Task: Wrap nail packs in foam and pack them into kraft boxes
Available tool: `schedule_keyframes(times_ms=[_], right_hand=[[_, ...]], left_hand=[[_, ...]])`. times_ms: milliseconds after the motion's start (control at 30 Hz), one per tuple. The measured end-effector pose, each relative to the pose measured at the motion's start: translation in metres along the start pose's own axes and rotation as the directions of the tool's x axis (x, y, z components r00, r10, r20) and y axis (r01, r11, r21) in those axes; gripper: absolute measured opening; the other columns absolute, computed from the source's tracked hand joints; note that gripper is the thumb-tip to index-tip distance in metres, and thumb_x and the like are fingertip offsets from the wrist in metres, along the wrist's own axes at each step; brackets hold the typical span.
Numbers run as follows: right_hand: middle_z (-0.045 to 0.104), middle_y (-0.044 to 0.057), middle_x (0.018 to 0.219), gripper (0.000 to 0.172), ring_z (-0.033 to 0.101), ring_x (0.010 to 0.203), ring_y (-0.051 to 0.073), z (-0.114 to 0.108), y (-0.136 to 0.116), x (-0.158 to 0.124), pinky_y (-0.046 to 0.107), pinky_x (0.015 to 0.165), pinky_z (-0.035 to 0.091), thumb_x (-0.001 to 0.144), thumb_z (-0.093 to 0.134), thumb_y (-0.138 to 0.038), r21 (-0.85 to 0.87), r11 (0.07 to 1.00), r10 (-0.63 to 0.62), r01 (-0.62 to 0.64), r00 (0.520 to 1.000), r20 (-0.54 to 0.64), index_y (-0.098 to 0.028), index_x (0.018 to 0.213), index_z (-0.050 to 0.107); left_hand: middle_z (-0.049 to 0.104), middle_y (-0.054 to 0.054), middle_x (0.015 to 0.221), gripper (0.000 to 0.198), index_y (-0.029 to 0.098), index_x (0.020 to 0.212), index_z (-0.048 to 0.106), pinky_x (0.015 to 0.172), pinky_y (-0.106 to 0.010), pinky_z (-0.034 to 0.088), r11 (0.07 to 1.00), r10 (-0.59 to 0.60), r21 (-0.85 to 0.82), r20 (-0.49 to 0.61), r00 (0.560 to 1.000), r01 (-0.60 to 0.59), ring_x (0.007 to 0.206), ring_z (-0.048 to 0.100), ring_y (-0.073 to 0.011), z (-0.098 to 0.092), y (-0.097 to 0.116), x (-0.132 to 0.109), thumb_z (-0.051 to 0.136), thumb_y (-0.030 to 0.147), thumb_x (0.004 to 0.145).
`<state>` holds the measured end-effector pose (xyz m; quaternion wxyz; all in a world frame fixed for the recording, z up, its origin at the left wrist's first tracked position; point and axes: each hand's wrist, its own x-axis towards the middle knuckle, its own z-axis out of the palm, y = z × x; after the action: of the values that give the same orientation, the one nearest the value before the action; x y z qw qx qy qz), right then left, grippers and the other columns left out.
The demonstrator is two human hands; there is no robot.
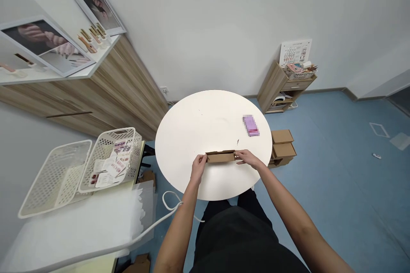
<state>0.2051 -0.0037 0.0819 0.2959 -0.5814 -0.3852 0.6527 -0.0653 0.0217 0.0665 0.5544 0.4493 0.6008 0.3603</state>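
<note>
A narrow brown cardboard box (221, 158) rests near the front of the round white table (211, 115). My left hand (199, 165) pinches the box's left end between thumb and fingers. At the opposite end, my right hand (247, 157) has its thumb and fingertips on the box's right edge, with the other fingers reaching beside it. Farther back on the right of the tabletop lies a purple, blurred-out rectangular item (250, 125), apart from both hands.
Cardboard boxes (283, 145) are stacked on the floor right of the table. Left stand white perforated baskets (133, 153) with printed cards, and a wooden cabinet (128, 76). A white cable (160, 220) hangs near my left forearm. A small wooden shelf unit (278, 85) stands by the wall.
</note>
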Motion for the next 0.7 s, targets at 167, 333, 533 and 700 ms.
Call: schedule_keyframes(times_ms=[167, 333, 533, 700], right_hand=[[0.070, 0.010, 0.111, 0.030, 0.067, 0.101, 0.023, -0.001, -0.006, 0.009, 0.035, 0.080, 0.062, 0.082, 0.070, -0.043, -0.037, 0.999, 0.032, -0.034, 0.998, -0.062, -0.019, 0.098, 0.076], [0.071, 0.010, 0.112, 0.038, 0.068, 0.100, 0.022, -0.003, 0.003, 0.015, 0.037, 0.084, 0.061, 0.078, 0.075, -0.033, -0.017, 0.999, 0.038, -0.040, 0.994, -0.098, -0.017, 0.112, 0.072], [0.069, 0.010, 0.118, 0.038, 0.068, 0.100, 0.023, -0.006, 0.009, 0.021, 0.040, 0.086, 0.061, 0.076, 0.075, -0.028, -0.018, 1.000, 0.021, -0.023, 0.996, -0.084, -0.017, 0.112, 0.071], [0.068, 0.009, 0.119, 0.038, 0.068, 0.101, 0.023, -0.007, 0.012, 0.025, 0.040, 0.084, 0.062, 0.075, 0.075, -0.027, -0.046, 0.999, -0.001, -0.002, 0.997, -0.079, -0.018, 0.112, 0.071]], left_hand=[[0.068, -0.004, 0.081, 0.035, 0.020, 0.084, 0.060, 0.072, -0.030, 0.045, 1.000, 0.002, -0.016, 0.061, 0.998, -0.001, 0.079, 0.062, -0.0186, -0.006, -0.001, 0.011, 0.063, 0.053, 0.077], [0.073, -0.007, 0.103, 0.033, 0.024, 0.107, 0.057, 0.081, -0.034, 0.047, 0.999, -0.023, -0.022, 0.089, 0.996, 0.025, 0.091, 0.066, -0.0202, -0.009, -0.001, 0.012, 0.063, 0.036, 0.077], [0.068, -0.011, 0.121, 0.042, 0.024, 0.117, 0.063, 0.099, -0.041, 0.045, 0.998, -0.010, -0.054, 0.172, 0.985, 0.020, 0.116, 0.061, -0.0268, -0.011, 0.001, 0.011, 0.064, 0.035, 0.076], [0.067, -0.011, 0.123, 0.041, 0.022, 0.111, 0.068, 0.104, -0.044, 0.044, 0.998, 0.063, -0.011, 0.145, 0.987, -0.062, 0.123, 0.057, -0.0300, -0.010, -0.008, 0.016, 0.071, 0.036, 0.073]])
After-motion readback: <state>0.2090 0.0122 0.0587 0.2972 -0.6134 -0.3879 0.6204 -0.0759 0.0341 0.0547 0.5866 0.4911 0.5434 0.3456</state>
